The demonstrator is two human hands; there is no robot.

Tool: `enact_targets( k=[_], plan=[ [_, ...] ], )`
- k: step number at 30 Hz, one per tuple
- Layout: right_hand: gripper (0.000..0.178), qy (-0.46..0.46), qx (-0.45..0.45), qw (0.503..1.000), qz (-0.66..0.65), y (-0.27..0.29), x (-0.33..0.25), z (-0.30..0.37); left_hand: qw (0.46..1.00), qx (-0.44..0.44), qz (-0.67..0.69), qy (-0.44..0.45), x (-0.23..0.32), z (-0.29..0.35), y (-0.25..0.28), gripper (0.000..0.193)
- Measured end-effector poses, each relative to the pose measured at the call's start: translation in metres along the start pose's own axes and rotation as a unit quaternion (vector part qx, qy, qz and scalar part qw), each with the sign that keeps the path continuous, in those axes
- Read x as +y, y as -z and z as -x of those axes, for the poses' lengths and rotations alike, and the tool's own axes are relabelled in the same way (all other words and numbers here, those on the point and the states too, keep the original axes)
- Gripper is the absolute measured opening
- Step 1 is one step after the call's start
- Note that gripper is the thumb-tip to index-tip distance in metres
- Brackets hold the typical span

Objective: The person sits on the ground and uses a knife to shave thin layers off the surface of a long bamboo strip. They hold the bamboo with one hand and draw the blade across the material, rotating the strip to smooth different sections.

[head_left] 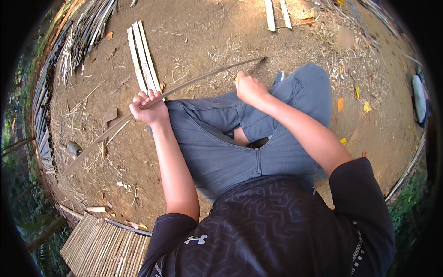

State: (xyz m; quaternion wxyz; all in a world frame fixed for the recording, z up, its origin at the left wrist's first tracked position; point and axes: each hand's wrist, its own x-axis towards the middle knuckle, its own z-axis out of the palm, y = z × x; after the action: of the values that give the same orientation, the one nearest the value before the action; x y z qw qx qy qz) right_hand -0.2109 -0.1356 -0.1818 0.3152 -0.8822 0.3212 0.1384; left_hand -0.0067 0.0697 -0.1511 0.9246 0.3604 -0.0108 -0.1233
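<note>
- Left hand (148,110): closed in a fist around the bamboo strip (194,81), left of frame centre; fingers curl over the top of the strip, knuckles face up.
- Right hand (249,87): clenched just above frame centre, touching the same strip further along. A small yellowish-green object shows at its upper edge; its kind cannot be determined.
- Bamboo strip: long, thin, grey-brown, bowed in a shallow arc. It runs from the lower left of the frame, through the left hand, past the right hand, and ends in a narrow tip at upper centre. It crosses above the lap.
- Grey trousers (221,143): cover the folded legs at frame centre, directly beneath both hands.
- Dark shirt (272,231): fills the lower centre; a small pale emblem sits on the left sleeve, lower centre-left.
- Pale split slats (143,57): three or four flat lengths lie side by side on the bare earth at upper left, near the left hand.
- Second pair of pale slats (277,14): upper centre edge.
- Bamboo pole stack (69,51): far upper left rim.
- Woven bamboo panel (106,249): lower left corner.
- Dry leaves (340,105): orange and yellow, scattered at right.
</note>
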Motion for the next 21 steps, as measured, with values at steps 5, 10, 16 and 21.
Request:
enact_targets(
  k=[5,10,16,21],
  plan=[
    [0.030,-0.109,0.025,0.994,-0.020,-0.001,0.042,-0.024,1.000,-0.012,-0.015,-0.001,-0.003,0.001,-0.005,0.022],
    [0.040,-0.186,-0.013,0.982,0.020,-0.027,0.164,-0.081,0.999,-0.012,0.004,0.039,-0.027,0.002,-0.031,0.021],
    [0.038,-0.143,0.051,0.988,0.002,-0.017,0.094,-0.074,0.991,0.135,-0.020,0.002,-0.010,-0.004,-0.014,0.021],
    [0.038,-0.111,0.033,0.993,0.038,-0.007,0.083,-0.076,0.983,0.185,-0.013,-0.011,-0.007,-0.006,-0.006,0.020]
  ],
)
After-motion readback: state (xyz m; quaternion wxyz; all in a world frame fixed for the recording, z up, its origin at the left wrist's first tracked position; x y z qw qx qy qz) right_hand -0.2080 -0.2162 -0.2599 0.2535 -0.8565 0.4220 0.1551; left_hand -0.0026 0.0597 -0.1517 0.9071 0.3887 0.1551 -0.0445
